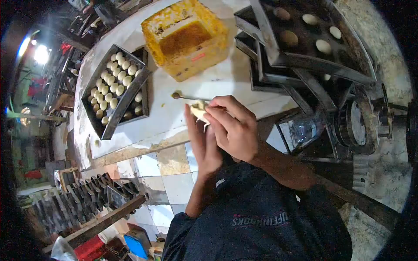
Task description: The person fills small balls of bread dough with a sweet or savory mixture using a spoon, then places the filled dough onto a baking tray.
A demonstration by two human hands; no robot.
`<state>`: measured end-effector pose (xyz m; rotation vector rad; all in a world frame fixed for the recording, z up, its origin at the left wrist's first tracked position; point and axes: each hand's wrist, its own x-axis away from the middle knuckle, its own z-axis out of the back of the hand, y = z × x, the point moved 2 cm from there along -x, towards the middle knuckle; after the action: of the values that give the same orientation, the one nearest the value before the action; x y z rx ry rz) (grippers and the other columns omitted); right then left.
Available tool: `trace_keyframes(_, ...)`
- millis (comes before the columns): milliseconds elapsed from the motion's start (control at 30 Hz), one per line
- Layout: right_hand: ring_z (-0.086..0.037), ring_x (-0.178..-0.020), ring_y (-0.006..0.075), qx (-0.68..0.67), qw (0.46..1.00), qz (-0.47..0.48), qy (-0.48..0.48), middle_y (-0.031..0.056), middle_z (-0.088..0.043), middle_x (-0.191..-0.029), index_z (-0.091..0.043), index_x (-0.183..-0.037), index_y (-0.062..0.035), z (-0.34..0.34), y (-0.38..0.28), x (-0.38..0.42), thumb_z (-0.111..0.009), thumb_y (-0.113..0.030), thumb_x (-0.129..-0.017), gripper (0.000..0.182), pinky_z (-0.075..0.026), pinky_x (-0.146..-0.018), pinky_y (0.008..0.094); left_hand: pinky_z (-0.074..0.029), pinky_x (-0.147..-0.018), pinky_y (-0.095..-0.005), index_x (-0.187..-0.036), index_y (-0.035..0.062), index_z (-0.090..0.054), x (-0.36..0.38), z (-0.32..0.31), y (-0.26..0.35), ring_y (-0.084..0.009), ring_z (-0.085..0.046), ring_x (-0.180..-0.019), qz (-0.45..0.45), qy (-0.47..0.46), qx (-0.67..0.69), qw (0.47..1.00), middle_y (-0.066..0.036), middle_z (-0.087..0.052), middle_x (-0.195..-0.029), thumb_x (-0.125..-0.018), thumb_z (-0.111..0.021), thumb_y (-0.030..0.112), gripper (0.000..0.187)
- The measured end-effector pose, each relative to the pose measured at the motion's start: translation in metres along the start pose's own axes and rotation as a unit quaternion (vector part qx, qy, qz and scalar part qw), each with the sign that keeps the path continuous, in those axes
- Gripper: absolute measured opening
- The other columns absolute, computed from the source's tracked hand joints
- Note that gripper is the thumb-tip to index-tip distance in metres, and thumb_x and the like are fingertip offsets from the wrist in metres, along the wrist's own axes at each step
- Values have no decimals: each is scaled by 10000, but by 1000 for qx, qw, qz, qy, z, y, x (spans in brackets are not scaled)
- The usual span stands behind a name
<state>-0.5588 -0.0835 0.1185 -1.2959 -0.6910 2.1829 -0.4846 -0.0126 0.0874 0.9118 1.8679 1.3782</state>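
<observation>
A small piece of pale dough (199, 109) is held between my two hands, above the near side of the white tabletop. My left hand (203, 147) supports it from the left and below with the fingers pointing up. From the right, my right hand (235, 127) pinches its edge with thumb and fingertips. Just behind the dough a spoon (177, 95) lies on the table, its bowl smeared brown and its handle running behind my right fingers. Farther back stands a yellow, smeared plastic tub (191, 65) with an orange-brown paste (185, 40) inside.
On the left sits a dark metal tray (93, 114) with several rows of pale dough balls (114, 79). Dark trays (300, 61) are stacked at the right, the top one carrying several round pieces. A rack of dark trays (82, 200) stands on the lower left.
</observation>
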Motion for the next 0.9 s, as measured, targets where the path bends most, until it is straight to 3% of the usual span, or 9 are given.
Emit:
trace_keyframes(167,-600,-767,237,-64,994,72,-46,106,-590,-920,-644,-896,-7,52,-26,-3,-704,-99,-796,149,-498,-660,312,-379,-1024,-397,-1345,46,-459,20,16,6,-256,-470,-1198,-42,-47,190,980,-163,-418,-1356,-907,-594,271,511)
trace_keyframes(267,-628,-735,64,-237,946,-151,-160,83,-627,-887,-670,-997,34,56,-17,-4,-755,-85,-807,239,-506,-561,189,-412,-1003,-484,-1033,52,-546,19,15,14,-366,-495,-1159,-154,-22,83,984,-233,-433,-1284,-849,-653,353,369)
trace_keyframes(433,-659,-768,162,-199,971,-10,-134,119,-651,-951,-661,-1034,35,37,-37,-24,-777,-88,-756,324,-542,-668,267,-455,-884,-450,-1359,125,-416,3,25,35,-366,-573,-1022,-402,30,-308,862,-241,-559,-1102,-889,-591,129,502)
trace_keyframes(533,-662,-783,216,-108,981,2,-159,118,-664,-915,-682,-1010,13,7,-60,-35,-785,-83,-714,328,-544,-695,305,-444,-873,-418,-1313,69,-456,-1,52,42,-339,-538,-1035,-308,70,-438,841,-205,-524,-1116,-846,-662,196,526)
trace_keyframes(633,-660,-780,212,-89,983,50,-155,116,-656,-922,-702,-972,-10,-26,-59,-48,-797,-83,-687,310,-545,-694,319,-406,-906,-380,-1233,11,-508,-19,80,46,-306,-482,-1062,-237,99,-310,915,-164,-468,-1136,-787,-715,374,611)
trace_keyframes(700,-654,-786,233,-109,980,76,-148,69,-630,-878,-687,-959,-39,-47,-57,-64,-784,-111,-706,280,-533,-677,326,-409,-899,-380,-1289,-41,-429,-32,101,35,-268,-488,-1016,-136,-6,106,985,-122,-466,-1122,-818,-638,461,720)
trace_keyframes(767,-657,-760,212,-136,980,31,-143,74,-642,-872,-695,-907,-40,-57,-60,-81,-794,-90,-698,237,-523,-655,308,-397,-906,-383,-1171,54,-529,-46,116,40,-262,-444,-1045,-145,-44,147,978,-102,-415,-1090,-879,-531,532,559)
trace_keyframes(800,-663,-732,203,-175,955,-140,-194,79,-650,-835,-704,-865,-45,-61,-68,-85,-807,-80,-687,209,-517,-643,294,-383,-912,-391,-1065,95,-555,-51,121,40,-259,-425,-1032,-177,-49,154,971,-98,-392,-1061,-911,-479,533,470)
trace_keyframes(900,-670,-715,215,-221,943,-147,-203,95,-670,-850,-706,-865,-46,-73,-67,-85,-813,-80,-685,212,-529,-646,302,-404,-895,-471,-779,145,-547,-68,132,54,-244,-387,-923,-226,-63,57,970,-77,-347,-964,-952,-474,505,406)
